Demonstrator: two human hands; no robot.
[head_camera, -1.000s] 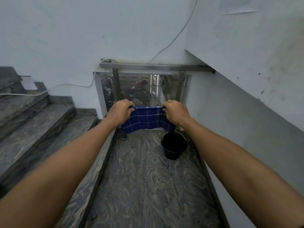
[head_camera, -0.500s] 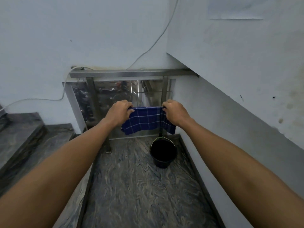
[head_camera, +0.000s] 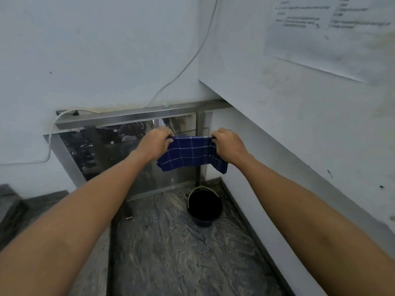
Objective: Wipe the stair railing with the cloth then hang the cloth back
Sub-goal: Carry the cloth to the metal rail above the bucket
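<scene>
A blue checked cloth (head_camera: 190,153) is stretched between my two hands in front of me. My left hand (head_camera: 155,143) grips its upper left corner and my right hand (head_camera: 227,144) grips its upper right corner. The cloth hangs down from both grips, and its right end droops lower. Beyond it runs the steel stair railing (head_camera: 136,115), a flat top bar above a glass panel (head_camera: 106,154) and a dark upright post (head_camera: 197,122). The cloth is held below the top bar and in front of the glass, apart from the bar.
A black bucket (head_camera: 204,207) with a wire handle stands on the marbled landing floor (head_camera: 181,259) under the cloth. A white wall (head_camera: 299,129) closes the right side, with a printed sheet (head_camera: 327,33) on it. A white cable (head_camera: 183,67) runs across the far wall. Stair steps (head_camera: 32,208) lie at left.
My view has swung right and closer to the railing; the steps have slid out at left. Both hands still hold the cloth stretched, now nearer the glass panel.
</scene>
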